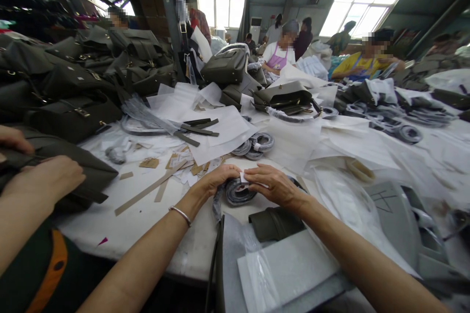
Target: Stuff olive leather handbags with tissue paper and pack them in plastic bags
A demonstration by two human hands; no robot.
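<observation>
- Coiled strap (238, 192), the landmark: a dark, clear-wrapped roll on the bench (147, 227), between the two hands, with a white label (243, 179) at its upper edge.
- Left hand (221, 177): at the coil's left upper edge, grasping it; fingers bent, fingertips by the label. The forearm slants up from the near left, wrist slightly arched, with a bracelet (180, 214) around it.
- Right hand (270, 183): to the coil's right, palm down, fingers nearly straight and directed at the left hand, tips touching the label. Whether they pinch it cannot be told. The forearm slants in from the near right.
- Nearer than the coil, slightly right: a dark rolled piece (277, 223) and a pale flat packet (288, 266).
- Just beyond the coil, to the right: further wrapped coils (263, 142).
- Well left of the coil: a co-worker's hand (51, 179) upon a dark bag (88, 164).
</observation>
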